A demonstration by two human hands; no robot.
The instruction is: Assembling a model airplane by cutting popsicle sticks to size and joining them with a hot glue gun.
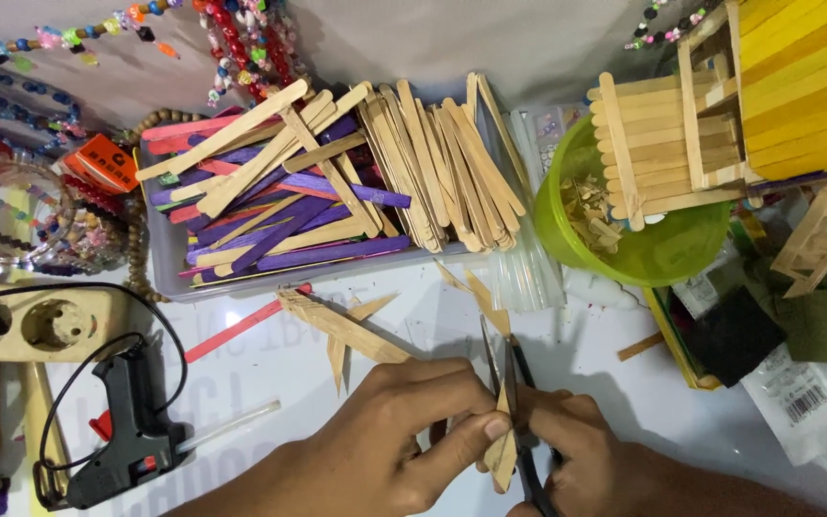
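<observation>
Wooden craft stick (502,448) is being pinched between the thumb and fingers of our left hand (404,421), low on the white bench (624,383), while our right hand (576,445) is gripping black scissors (514,383) whose blades are closing across that stick. Just above our hands, cut stick pieces (346,330) are lying on the bench. Behind them a clear tray (169,258) is holding plain, purple and pink sticks. We are seeing a small orange box (102,163) at the tray's left, among strings of beads (241,38). A black glue gun (122,431) is lying at lower left. At the right, a green bowl (662,249) is sitting under a stick house (720,115), and a clear packet with a white barcode label (801,402) is lying beside a black pad (734,335).
</observation>
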